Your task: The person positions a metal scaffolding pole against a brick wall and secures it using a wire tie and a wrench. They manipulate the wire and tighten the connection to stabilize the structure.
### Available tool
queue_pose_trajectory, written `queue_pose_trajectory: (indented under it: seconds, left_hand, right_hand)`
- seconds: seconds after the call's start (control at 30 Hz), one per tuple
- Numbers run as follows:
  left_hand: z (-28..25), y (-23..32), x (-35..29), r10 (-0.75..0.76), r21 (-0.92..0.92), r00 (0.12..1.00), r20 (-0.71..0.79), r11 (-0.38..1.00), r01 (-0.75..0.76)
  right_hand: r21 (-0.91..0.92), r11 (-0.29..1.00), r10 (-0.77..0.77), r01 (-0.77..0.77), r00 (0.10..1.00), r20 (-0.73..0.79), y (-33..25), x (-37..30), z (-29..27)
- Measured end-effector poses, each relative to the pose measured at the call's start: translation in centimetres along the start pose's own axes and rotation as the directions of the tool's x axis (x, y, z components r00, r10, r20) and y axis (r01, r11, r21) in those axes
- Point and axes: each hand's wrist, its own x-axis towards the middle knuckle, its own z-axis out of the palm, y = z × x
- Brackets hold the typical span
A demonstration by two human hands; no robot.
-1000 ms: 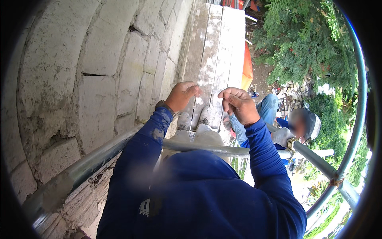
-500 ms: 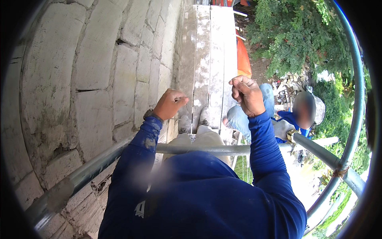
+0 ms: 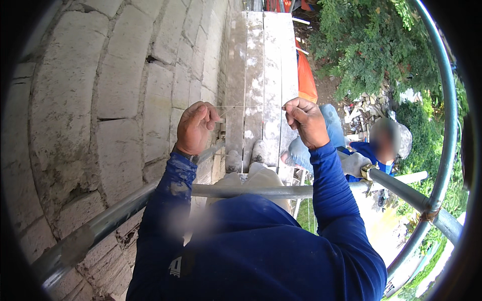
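Note:
A thin pale string [image 3: 246,106] runs nearly level across the gap between my hands, above the planks. My left hand [image 3: 195,129], with a watch at the wrist, is closed, its thumb and fingers pinching one end beside the wall. The other end is pinched in the fingertips of my right hand [image 3: 309,123], closed at about the same height. A short slack piece of string hangs near the left fingers. Below lie whitish, stained planks [image 3: 255,75], where my shoes [image 3: 258,151] stand.
A block wall [image 3: 118,95] rises along the left. A metal rail [image 3: 251,191] crosses before my body, joined to scaffold pipes [image 3: 396,188] on the right. A co-worker in blue [image 3: 354,148] holds onto the scaffold at right. Orange sheeting [image 3: 306,80] and trees [image 3: 371,45] lie beyond.
My left hand has moved left and turned upward, and my right hand has shifted slightly left and down. The string now shows stretched between them; earlier it could not be made out.

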Motion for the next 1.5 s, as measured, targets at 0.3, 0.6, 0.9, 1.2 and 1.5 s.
queue_pose_trajectory:
  seconds: [0.3, 0.6, 0.9, 1.2, 1.5]
  left_hand:
    - [-1.1, -0.1, 0.3, 0.02, 0.005, 0.998, -0.056, 1.0, -0.02]
    - [-0.3, -0.4, -0.4, -0.024, 0.091, 1.0, 0.008, 0.996, 0.024]
    - [1.7, -1.0, -2.6, -0.188, 0.417, 0.971, 0.151, 0.902, 0.11]
    - [2.7, -0.8, -3.4, -0.175, 0.475, 0.98, 0.091, 0.873, 0.111]
    - [2.7, -0.9, -3.5, -0.214, 0.395, 0.976, 0.039, 0.9, 0.182]
  right_hand:
    - [-0.009, 1.0, -0.003, 0.003, 1.0, -0.019, -0.8, -0.7, -0.8]
    - [-0.06, 0.997, -0.047, 0.046, 0.999, -0.017, -1.0, -1.3, -0.2]
    - [-0.036, 0.999, -0.001, 0.002, 0.999, 0.047, -0.3, -0.8, 3.0]
    - [-0.122, 0.992, -0.027, 0.043, 0.992, 0.125, -0.1, -0.5, 5.1]
    - [-0.241, 0.965, -0.066, 0.105, 0.985, 0.162, 0.4, -1.1, 5.9]
